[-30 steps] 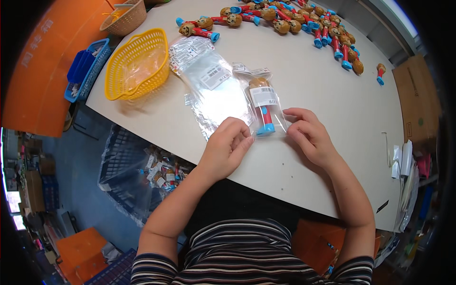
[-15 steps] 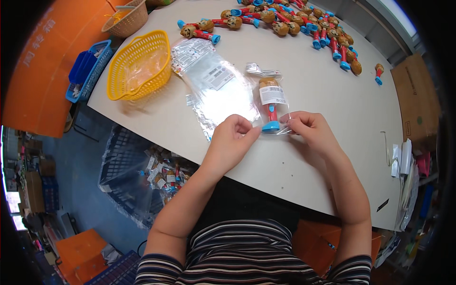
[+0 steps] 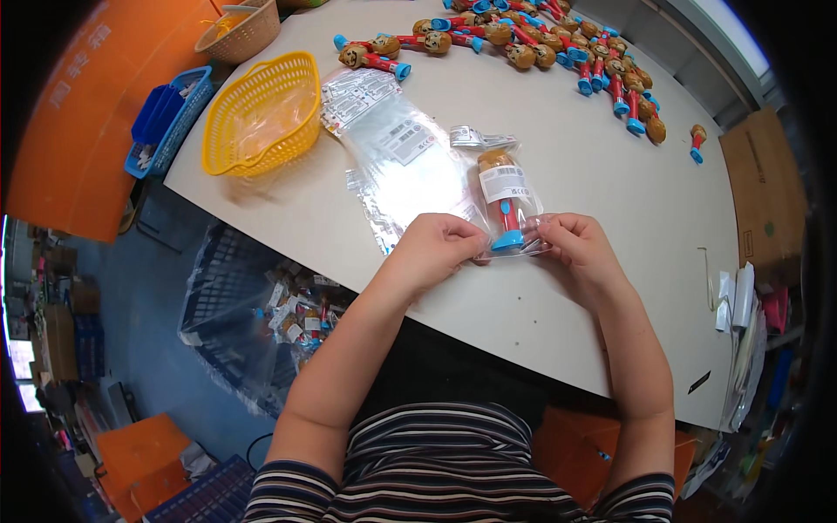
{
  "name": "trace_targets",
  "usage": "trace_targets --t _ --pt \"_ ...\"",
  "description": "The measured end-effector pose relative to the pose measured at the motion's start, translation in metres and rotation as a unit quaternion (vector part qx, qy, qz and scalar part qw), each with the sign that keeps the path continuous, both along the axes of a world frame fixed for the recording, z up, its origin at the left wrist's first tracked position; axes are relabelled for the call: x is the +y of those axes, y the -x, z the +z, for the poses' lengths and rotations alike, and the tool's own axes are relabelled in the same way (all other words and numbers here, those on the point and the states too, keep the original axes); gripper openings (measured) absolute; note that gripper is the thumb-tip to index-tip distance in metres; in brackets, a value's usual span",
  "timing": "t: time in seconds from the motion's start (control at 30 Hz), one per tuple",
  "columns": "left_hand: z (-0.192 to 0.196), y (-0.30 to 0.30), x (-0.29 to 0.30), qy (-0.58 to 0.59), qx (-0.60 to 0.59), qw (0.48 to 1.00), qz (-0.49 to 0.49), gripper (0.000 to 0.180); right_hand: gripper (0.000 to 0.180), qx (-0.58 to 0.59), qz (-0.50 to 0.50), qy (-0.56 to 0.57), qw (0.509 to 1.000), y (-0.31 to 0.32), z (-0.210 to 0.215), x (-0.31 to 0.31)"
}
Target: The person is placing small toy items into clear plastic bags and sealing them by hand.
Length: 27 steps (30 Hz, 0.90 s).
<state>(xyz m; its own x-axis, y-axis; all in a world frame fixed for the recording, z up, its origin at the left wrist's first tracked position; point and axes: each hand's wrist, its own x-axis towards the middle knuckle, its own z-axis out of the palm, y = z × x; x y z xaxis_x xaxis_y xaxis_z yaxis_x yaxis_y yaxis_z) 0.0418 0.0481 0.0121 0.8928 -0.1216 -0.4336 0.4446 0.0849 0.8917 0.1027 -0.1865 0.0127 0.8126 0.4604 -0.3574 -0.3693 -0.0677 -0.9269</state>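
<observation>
A clear plastic bag [image 3: 534,193] lies on the table in front of me. Inside it is a toy [image 3: 508,212] with a brown head, a red stem and a blue foot; a white printed label [image 3: 505,184] covers part of it. At the bag's near left corner, my left hand [image 3: 440,248] pinches the film. My right hand [image 3: 575,247] grips the near right corner the same way. The blue foot rests between my fingertips. Just left of the bag, a stack of flat clear bags [image 3: 410,166] is fanned out on the tabletop.
A yellow basket [image 3: 305,131] stands at the table's left edge, near a blue basket [image 3: 179,122] and a tan one [image 3: 261,35]. Many loose toys [image 3: 520,56] lie at the far side. Below the left edge, a lined blue crate [image 3: 209,301] holds bagged toys. A cardboard box [image 3: 760,187] stands right.
The near edge of the bag is now pinched in both hands, with my left fingers moved slightly right onto the corner. The toy and bag sit a little tilted and nearer me.
</observation>
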Motion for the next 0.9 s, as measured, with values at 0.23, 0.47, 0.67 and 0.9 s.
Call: trace_targets --t 0.23,0.47,0.67,0.9 --pt "-0.012 0.004 -0.006 -0.095 -0.086 0.992 0.016 0.015 0.017 -0.016 0.012 -0.022 1.0 0.001 -0.002 0.0" --pt "-0.014 0.03 -0.02 0.073 -0.053 0.984 0.151 0.017 0.019 0.011 -0.007 -0.015 1.0 0.014 0.004 0.01" --pt "0.008 0.021 -0.03 -0.065 -0.099 0.982 0.15 0.037 0.019 0.029 -0.018 -0.005 0.999 0.016 0.008 0.01" --pt "-0.019 0.005 -0.03 -0.112 -0.125 0.977 0.129 0.031 0.008 0.015 -0.027 -0.026 0.999 0.02 0.011 0.011"
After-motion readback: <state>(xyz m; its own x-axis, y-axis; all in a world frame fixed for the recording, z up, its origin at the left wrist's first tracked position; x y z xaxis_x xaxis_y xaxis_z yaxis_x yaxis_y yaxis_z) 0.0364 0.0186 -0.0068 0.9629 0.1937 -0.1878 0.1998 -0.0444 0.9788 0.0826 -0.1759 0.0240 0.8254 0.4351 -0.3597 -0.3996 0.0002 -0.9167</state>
